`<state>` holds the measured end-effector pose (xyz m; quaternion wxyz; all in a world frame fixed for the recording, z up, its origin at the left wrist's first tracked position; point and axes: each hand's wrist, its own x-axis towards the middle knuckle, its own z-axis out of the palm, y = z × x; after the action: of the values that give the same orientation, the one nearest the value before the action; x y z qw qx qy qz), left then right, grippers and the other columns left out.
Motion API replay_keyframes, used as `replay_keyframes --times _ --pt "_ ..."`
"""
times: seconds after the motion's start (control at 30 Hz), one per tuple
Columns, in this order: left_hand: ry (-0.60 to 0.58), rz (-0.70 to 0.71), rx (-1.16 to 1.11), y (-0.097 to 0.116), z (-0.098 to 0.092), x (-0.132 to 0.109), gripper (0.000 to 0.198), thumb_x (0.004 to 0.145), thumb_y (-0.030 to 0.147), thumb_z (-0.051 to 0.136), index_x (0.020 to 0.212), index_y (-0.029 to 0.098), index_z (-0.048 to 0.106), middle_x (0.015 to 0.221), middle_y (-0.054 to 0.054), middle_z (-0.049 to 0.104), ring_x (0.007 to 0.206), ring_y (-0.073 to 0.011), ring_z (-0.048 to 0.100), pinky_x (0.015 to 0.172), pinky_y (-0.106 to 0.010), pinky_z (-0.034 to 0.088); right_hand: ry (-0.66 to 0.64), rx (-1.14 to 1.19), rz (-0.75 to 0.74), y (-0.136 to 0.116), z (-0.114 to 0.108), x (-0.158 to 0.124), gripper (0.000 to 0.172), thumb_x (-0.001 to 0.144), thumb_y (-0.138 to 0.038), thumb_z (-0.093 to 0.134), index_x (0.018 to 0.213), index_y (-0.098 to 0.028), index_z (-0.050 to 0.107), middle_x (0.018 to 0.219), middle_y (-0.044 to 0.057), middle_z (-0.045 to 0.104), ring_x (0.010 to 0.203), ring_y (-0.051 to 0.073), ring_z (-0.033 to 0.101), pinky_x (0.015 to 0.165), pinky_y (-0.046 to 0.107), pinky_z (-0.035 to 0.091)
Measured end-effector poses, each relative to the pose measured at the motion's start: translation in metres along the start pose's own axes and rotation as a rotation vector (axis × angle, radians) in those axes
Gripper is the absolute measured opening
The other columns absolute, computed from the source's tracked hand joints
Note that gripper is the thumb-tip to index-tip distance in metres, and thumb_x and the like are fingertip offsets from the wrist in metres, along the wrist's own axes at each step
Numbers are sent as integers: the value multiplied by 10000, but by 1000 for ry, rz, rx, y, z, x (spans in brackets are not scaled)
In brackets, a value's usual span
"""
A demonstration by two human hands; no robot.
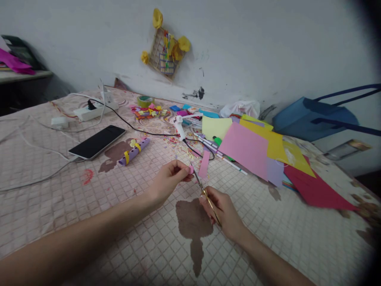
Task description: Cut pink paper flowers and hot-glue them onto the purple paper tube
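Observation:
My left hand (168,180) pinches a small pink paper piece (191,170) between thumb and fingers. My right hand (222,210) grips a pair of slim scissors (202,188) with gold-coloured handles. Their blade tips point up and left, very close to the pink piece. A narrow pink paper strip (204,164) lies on the quilted mattress-like cover (143,234) just right of the scissor tips, touching neither hand. A brown stain (193,218) marks the cover beneath my hands.
Sheets of coloured paper (247,145) overlap at right, beside a white hot glue gun (180,126) with a black cord. At left are a black smartphone (97,142), a power strip (95,111) and a purple paper roll (134,151). A blue bag (312,117) sits beyond.

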<state>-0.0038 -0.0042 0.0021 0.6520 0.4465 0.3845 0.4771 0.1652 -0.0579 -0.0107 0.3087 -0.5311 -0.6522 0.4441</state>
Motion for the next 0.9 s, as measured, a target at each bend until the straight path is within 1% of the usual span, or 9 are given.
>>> replay_keyframes --times 0.27,0.47,0.7,0.8,0.9 --pt "-20 17 18 -4 -4 3 146 767 247 612 746 127 533 715 -10 602 670 -88 565 682 -236 458 9 -15 -11 1 0 0 346 855 -448 447 627 -192 407 502 -59 372 451 81 344 429 214 235" --pt "-98 27 41 -4 -9 7 163 776 272 608 746 133 528 734 -6 596 679 -90 565 696 -245 459 0 -28 8 0 -2 -1 363 854 -466 435 618 -194 392 486 -62 372 436 78 339 424 213 228" --pt "-148 23 63 1 -12 11 179 764 280 624 733 133 525 714 -5 605 664 -90 571 682 -242 460 -12 -43 16 -3 -6 -1 364 843 -472 452 614 -195 395 452 -67 384 405 74 342 407 206 246" --pt "-179 27 71 3 -14 12 176 768 278 621 741 132 527 731 -6 611 662 -86 575 676 -235 457 -20 -2 41 -3 -6 -1 364 832 -475 474 611 -195 399 446 -72 384 381 69 345 384 197 249" --pt "-188 12 76 4 -14 12 171 761 267 628 741 130 528 745 -5 611 670 -87 576 685 -239 459 -28 109 95 -2 -6 1 375 815 -501 488 614 -196 406 443 -77 381 357 65 343 357 190 252"
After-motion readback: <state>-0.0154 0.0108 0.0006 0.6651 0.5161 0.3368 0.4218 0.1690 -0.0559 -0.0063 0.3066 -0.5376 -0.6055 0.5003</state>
